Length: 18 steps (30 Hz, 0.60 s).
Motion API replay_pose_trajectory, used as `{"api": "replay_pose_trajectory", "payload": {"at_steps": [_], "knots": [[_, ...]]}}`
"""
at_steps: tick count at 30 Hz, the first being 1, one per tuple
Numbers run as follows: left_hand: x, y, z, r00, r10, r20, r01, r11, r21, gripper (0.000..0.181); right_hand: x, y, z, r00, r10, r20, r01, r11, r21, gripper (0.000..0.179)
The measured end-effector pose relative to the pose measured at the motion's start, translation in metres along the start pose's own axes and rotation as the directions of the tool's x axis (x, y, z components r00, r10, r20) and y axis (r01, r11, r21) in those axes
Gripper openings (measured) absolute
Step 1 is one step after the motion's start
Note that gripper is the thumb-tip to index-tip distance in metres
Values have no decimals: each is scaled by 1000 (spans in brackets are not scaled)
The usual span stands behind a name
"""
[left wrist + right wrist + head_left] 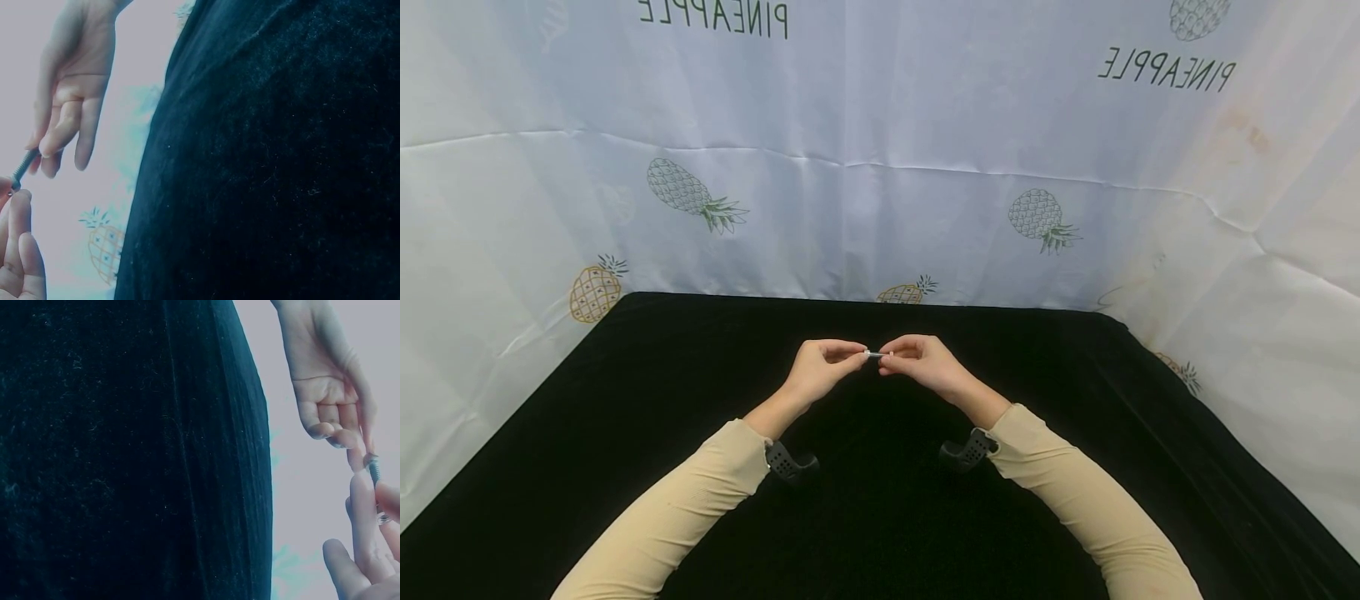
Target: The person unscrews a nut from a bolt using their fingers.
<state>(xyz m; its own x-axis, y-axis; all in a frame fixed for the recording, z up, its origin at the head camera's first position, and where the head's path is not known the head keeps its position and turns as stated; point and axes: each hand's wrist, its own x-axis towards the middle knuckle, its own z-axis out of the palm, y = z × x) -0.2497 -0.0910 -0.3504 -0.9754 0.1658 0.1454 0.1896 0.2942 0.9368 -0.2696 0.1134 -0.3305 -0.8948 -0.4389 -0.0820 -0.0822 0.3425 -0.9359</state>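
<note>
A small silvery bolt (pixel 876 355) with a threaded shaft is held up between the two hands, lying roughly level in the head view. My left hand (pixel 820 367) pinches its left end with thumb and fingertips. From the other side my right hand (pixel 931 365) pinches the shaft toward its right end. The right wrist view shows a wider part of the bolt (pixel 372 460) at the left fingertips and a ringed metal piece (pixel 383 518) between the right fingers; whether that piece is a nut I cannot tell. Fingers partly cover both ends.
Black cloth (pixel 880 517) covers the table below the hands. A white curtain (pixel 880 225) printed with pineapples hangs behind it and along both sides. Each wrist wears a dark strap mount, one on the left (pixel 792 463) and one on the right (pixel 967 451).
</note>
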Motion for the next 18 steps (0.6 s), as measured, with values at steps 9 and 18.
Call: {"api": "replay_pose_trajectory", "payload": {"at_steps": [9, 18], "knots": [[0, 0, 0, 1000, 1, 6, -1, 1000, -4, 26, -1, 0, 1, 999, -27, -38, 27, 999, -24, 28], [-1, 0, 0, 1000, 7, 6, -7, 1000, -10, 25, 0, 2, 2, 997, -53, -57, 50, 998, -46, 31]]}}
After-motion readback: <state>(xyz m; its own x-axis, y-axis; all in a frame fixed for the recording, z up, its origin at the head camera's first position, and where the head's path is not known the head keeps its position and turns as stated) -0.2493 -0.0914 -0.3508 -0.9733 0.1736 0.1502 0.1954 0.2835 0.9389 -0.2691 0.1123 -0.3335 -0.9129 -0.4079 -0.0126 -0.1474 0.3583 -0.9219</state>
